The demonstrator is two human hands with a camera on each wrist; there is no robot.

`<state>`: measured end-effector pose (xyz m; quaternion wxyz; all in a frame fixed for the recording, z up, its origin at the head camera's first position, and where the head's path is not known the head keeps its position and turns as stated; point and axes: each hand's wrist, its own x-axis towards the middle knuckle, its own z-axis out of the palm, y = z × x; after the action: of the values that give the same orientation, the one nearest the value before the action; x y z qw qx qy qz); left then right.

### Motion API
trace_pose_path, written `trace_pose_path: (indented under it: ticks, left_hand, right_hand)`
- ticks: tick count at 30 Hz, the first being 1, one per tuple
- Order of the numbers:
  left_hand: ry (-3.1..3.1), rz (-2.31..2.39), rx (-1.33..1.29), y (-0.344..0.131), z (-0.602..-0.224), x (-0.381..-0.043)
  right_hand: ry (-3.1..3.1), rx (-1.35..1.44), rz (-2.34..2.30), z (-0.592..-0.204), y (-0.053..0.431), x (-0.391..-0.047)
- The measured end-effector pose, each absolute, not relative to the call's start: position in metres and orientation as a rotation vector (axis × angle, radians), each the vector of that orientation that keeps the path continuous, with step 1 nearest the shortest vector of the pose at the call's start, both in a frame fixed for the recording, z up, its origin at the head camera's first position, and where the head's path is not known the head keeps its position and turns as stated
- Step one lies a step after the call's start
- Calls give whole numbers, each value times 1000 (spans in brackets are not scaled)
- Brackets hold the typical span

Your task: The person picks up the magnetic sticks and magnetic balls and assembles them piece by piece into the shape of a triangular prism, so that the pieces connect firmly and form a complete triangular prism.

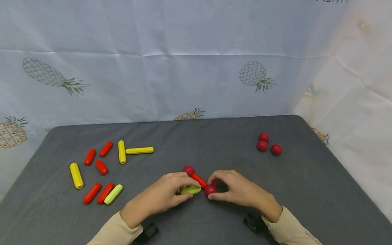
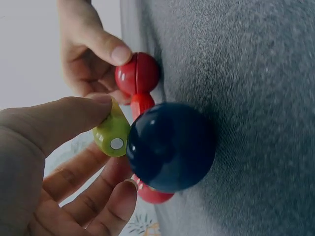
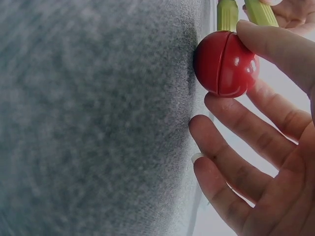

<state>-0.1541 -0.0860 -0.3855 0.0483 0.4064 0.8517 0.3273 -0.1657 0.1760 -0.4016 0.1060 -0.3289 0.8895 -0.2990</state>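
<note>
On the tabletop (image 1: 199, 235), a red ball (image 1: 210, 190) at one end of a red rod (image 1: 199, 180) sits pinched in the right hand's grip (image 1: 238, 189), thumb and fingers parted just its width, while the left hand's grip (image 1: 168, 191) pinches a yellow-green stick (image 1: 192, 190) beside that rod.

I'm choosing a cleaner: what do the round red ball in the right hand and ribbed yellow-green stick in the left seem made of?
Red ball: probably plastic, glossy, with sharp highlights and a seam.
Yellow-green stick: likely glossy plastic, ribs look moulded; its silvery end disc may be metal.
</note>
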Motion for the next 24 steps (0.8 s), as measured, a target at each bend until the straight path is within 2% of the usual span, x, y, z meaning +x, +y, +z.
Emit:
trace_pose_path:
  ticks: [24]
  left_hand:
    - [2661,851,1278,-77,-395,-149]
  right_hand:
    - [2603,-998,-862,-401,176,-164]
